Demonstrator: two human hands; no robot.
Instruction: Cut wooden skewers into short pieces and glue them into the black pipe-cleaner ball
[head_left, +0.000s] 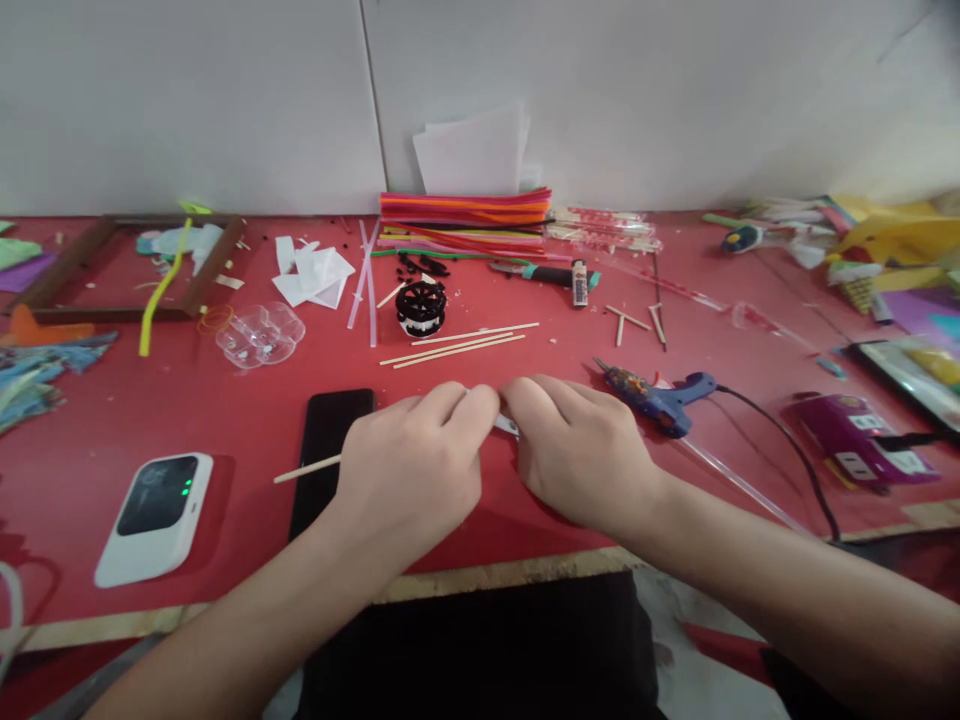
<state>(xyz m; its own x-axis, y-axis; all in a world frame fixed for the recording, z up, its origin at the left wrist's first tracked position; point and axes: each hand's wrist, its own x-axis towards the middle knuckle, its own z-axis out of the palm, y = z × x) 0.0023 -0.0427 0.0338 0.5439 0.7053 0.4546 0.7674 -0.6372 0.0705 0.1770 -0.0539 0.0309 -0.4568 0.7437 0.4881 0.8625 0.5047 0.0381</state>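
Observation:
My left hand [420,450] is closed round a thin wooden stick [309,468], whose pale end sticks out to the left above a black phone [335,420]. Pressed close to it, my right hand [574,450] is also closed, knuckles up. A small silvery-white piece [507,425] shows between the two hands; its kind is hidden by the fingers. Beyond the hands, several loose wooden sticks [459,350] lie side by side. Behind these stands a small black wheel-like object [421,307] with spokes and a white part low down.
A blue glue gun [660,398] with a cord lies right of my hands, near a purple box [862,440]. On the left is a white device [155,518] with a screen. Pipe cleaners [465,210], paper scraps [319,275] and a wooden frame [112,312] lie farther back.

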